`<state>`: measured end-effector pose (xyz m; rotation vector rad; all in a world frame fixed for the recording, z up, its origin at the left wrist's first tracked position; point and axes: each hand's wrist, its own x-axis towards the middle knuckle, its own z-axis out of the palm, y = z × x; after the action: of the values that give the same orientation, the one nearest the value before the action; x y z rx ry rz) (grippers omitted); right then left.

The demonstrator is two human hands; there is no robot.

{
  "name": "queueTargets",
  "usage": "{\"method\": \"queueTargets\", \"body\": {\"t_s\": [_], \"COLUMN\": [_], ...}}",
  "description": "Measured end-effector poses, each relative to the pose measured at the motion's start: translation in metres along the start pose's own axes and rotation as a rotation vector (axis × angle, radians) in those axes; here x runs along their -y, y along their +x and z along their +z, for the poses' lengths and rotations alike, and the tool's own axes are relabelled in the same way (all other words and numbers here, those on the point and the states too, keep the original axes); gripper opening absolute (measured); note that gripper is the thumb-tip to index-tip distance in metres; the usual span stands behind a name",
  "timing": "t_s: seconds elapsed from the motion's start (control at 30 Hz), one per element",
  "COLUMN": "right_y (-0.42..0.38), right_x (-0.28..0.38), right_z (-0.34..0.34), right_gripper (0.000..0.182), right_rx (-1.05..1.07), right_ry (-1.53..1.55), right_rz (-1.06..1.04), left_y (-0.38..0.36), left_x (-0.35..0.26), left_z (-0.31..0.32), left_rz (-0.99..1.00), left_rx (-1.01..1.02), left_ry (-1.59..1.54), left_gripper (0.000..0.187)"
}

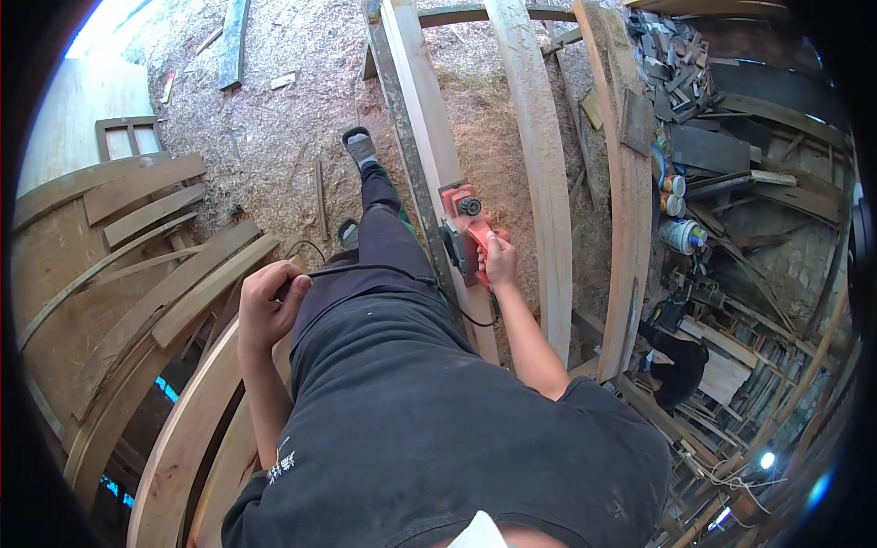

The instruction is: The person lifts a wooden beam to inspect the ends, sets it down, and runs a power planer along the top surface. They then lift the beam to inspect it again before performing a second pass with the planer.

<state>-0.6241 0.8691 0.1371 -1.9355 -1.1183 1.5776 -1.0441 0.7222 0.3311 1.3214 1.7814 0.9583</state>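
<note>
My right hand [499, 259] is wrapped round the rear handle of a red electric planer [473, 230] with a black front knob. The planer rests on a long pale board [429, 128] that runs away from me. Off to the left, my left hand [271, 297] is closed on the planer's black power cord [365, 268], which crosses in front of my legs and loops round to the tool's back end. The planer's sole and blade are hidden against the wood.
Two more long boards, one pale [537, 137] and one browner [624, 201], lie parallel on the right. Wood shavings [274, 128] cover the ground. Planks [201, 283] are stacked at left. Paint buckets [678, 235] and scrap wood stand at right, near a person in dark clothing [678, 365].
</note>
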Motion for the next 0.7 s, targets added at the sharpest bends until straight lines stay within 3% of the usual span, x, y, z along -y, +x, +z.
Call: {"method": "queueTargets", "body": {"t_s": [0.43, 0.7], "right_y": [0.041, 0.092], "right_x": [0.049, 0.106], "right_z": [0.04, 0.077], "right_gripper": [0.047, 0.049], "right_rx": [-0.031, -0.039], "right_ry": [-0.075, -0.152], "right_rz": [-0.064, -0.06], "left_y": [0.036, 0.133], "left_x": [0.013, 0.029], "left_z": [-0.032, -0.06], "left_rz": [-0.061, -0.053], "left_rx": [-0.054, -0.002], "left_ry": [0.02, -0.008], "left_gripper": [0.017, 0.02]}}
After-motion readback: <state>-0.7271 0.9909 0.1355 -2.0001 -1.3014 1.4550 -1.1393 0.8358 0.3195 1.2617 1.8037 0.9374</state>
